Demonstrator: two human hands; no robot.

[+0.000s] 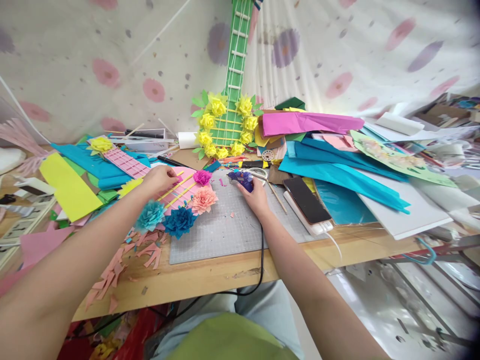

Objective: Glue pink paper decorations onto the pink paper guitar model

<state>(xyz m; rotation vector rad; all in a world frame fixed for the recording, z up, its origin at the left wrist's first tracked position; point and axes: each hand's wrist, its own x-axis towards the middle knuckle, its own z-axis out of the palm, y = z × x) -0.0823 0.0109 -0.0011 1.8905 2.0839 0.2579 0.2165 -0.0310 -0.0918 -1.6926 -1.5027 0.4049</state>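
A pink paper guitar [182, 190] lies on the left of the grey cutting mat [225, 235], with yellow strips across its body. Paper flowers edge it: magenta [202, 177], peach [203, 200], dark blue [180, 221] and light blue [150, 216]. Over the guitar's body is my left hand [162, 181], fingers pinched together near the strips; what they hold is too small to make out. My right hand [257, 196] is closed around a blue glue gun [242, 179] above the mat, its black cord [262, 255] trailing off the table edge.
A green paper guitar [230, 112] ringed with yellow flowers stands against the curtain. Scissors [258, 173], a wooden stick [277, 197] and a phone [306, 200] on a white power strip [317, 228] lie to the right. Peach paper scraps [108, 275] litter the front left; coloured paper [348, 182] is piled right.
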